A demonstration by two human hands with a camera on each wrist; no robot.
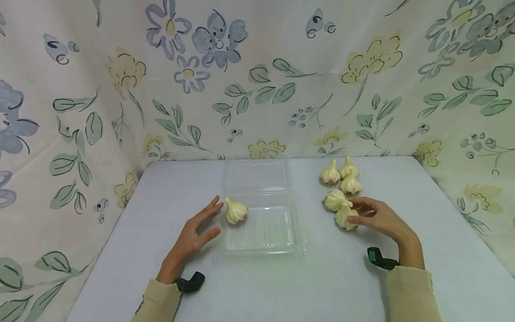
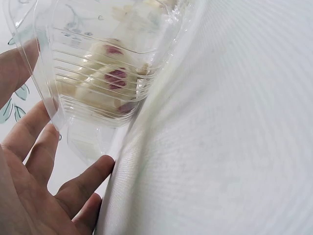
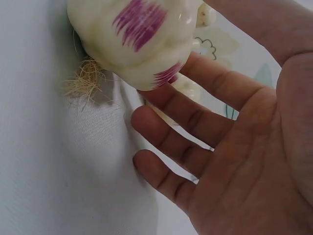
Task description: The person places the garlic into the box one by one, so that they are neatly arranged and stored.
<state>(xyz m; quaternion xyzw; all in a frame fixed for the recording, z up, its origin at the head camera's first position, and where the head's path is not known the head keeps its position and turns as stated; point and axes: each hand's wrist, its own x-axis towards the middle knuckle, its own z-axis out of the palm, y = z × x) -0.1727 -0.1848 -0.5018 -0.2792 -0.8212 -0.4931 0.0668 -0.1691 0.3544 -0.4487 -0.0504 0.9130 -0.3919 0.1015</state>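
Note:
My right hand has its thumb and fingers around a garlic bulb, which stays at table level. The right wrist view shows purple streaks and dry roots on this garlic bulb. Another garlic bulb lies against it on the far side. A clear plastic clamshell box stands in the middle with its lid folded back. One garlic bulb sits in the box's left part. With fingers spread, my left hand touches the box's left side; the left wrist view shows the fingertips at its wall.
Behind the right hand, three more garlic bulbs stand grouped near the table's back edge. A white cloth covers the table. Floral fabric hangs behind it and along the sides.

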